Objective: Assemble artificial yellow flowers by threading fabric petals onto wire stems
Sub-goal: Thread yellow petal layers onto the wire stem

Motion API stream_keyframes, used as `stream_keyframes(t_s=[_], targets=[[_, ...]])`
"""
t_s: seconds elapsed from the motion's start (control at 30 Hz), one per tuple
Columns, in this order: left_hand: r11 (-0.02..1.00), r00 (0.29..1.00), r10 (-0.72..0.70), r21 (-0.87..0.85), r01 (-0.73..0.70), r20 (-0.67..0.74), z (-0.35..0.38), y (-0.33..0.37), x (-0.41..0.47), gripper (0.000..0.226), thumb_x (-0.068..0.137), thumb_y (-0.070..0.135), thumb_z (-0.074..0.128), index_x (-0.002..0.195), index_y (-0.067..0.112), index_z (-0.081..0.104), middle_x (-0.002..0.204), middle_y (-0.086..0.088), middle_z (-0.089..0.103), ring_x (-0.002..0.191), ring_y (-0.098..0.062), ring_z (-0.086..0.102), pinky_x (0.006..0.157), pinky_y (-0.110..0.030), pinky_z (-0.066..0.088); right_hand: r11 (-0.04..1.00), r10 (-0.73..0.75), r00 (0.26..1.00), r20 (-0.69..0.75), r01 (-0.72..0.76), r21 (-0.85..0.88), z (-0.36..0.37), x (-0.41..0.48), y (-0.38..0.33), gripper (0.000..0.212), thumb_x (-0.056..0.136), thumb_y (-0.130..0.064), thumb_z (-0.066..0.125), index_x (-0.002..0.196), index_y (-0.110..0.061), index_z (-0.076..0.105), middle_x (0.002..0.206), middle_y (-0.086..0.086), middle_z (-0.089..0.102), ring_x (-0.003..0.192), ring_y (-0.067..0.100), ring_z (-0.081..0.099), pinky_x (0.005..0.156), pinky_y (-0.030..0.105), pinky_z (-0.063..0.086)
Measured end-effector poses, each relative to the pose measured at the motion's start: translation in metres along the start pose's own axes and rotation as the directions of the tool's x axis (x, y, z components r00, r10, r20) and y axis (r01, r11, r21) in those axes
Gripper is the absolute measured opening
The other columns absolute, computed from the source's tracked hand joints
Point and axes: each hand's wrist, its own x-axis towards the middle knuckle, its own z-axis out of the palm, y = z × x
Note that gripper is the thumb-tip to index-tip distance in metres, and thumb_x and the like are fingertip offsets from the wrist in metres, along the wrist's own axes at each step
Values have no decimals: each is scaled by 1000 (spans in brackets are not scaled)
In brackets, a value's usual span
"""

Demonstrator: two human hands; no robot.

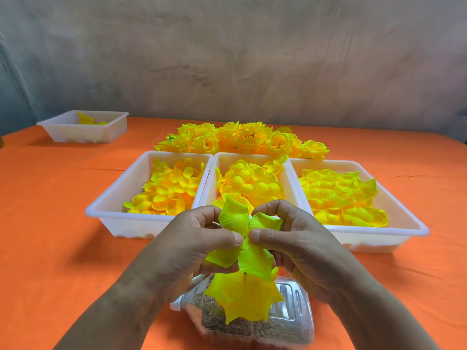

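Judging by the heap of finished flowers at the back of the bench, much is done. A petal layer is pinched between left hand and right hand; another layer sits lower on the stem, and three trays are well stocked.

Yellow petals, white trays, orange tablecloth, mottled grey wall, perhaps brown grit in clear container
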Motion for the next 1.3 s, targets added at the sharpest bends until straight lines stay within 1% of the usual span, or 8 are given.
stream_keyframes(t_s=[0.2,0.33,0.47,0.6,0.8,0.97,1.13,1.3], targets=[[1000,1000,11,-11,-11,3,1,1,-5,26,60,14,73,85,15,75,85,-11,72,68,-18,69,53,-25,54,1000,-23,1000,7,23,0,-1,-2,2,43,65,-11,76,104,-13,58,86,19,66,73,30,54,59,36,43],[1000,1000,3,-11,-3,-6,3,-2,-5,25,59,13,72,84,17,76,86,-11,73,72,-22,70,56,-28,55,1000,-8,1000,7,8,6,-1,-5,3,47,62,-11,81,103,-14,58,86,17,69,70,28,60,65,40,46],[1000,1000,-2,-16,2,5,6,-3,-6,31,60,12,72,91,17,77,94,-17,74,78,-27,72,60,-31,57,1000,4,1000,4,-4,-1,-3,-7,4,45,65,-9,85,102,-16,60,81,13,68,64,24,61,55,32,49],[999,1000,20,-33,-20,-12,5,-1,-7,29,59,11,73,88,12,76,78,-11,69,61,-17,66,53,-26,54,1000,-25,999,-22,25,-1,-4,-8,5,41,63,-9,81,98,-20,63,90,19,69,73,32,66,67,43,53],[999,1000,3,-33,-4,-15,6,-3,-8,29,59,12,72,87,13,76,82,-12,70,64,-18,67,54,-25,54,1000,-29,999,-36,28,-10,-4,-8,7,39,63,-11,76,99,-19,63,99,25,68,77,39,66,75,52,52],[1000,1000,3,-15,-3,-10,5,-5,-6,23,60,15,72,81,23,78,79,-7,69,65,-14,67,56,-24,55,1000,-15,1000,-23,15,-20,-3,-8,8,44,63,-6,84,100,-18,63,87,17,70,72,30,66,70,45,52],[999,999,-41,-10,41,-4,4,-8,-4,29,59,16,71,86,24,78,84,-8,70,68,-15,68,55,-25,54,1000,1,1000,-22,-2,-16,-3,-7,8,30,78,1,72,100,-16,62,89,18,70,72,29,65,70,44,52],[997,997,-73,6,73,-28,5,-13,-4,32,58,15,71,88,25,78,88,-11,71,68,-15,68,52,-24,53,1000,19,1000,-25,-19,-24,-2,-8,13,24,82,2,67,98,-15,62,76,9,68,60,23,59,56,33,49]])
